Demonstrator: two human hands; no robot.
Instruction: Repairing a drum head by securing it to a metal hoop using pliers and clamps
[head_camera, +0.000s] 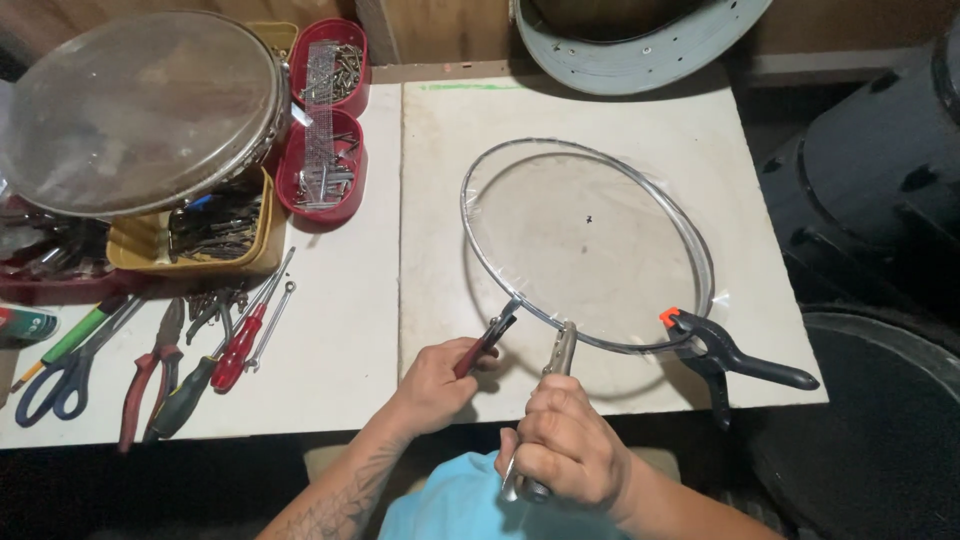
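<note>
A thin metal hoop with a clear film stretched over it (588, 245) lies on the white board (450, 130). My left hand (432, 385) grips red-handled pliers (488, 340) whose jaws bite the hoop's near left rim. My right hand (562, 445) holds silver metal pliers (560, 358), their jaws on the rim just to the right. A black spring clamp with an orange tip (722, 358) pinches the hoop's near right edge.
At the left lie scissors (62, 378), red pliers (152, 372), screwdrivers (232, 350) and a wrench. Red trays of screws (325, 120) and a yellow tray (190, 235) sit behind, under a round framed drum skin (140, 110). Black drum shells (880, 180) stand at the right.
</note>
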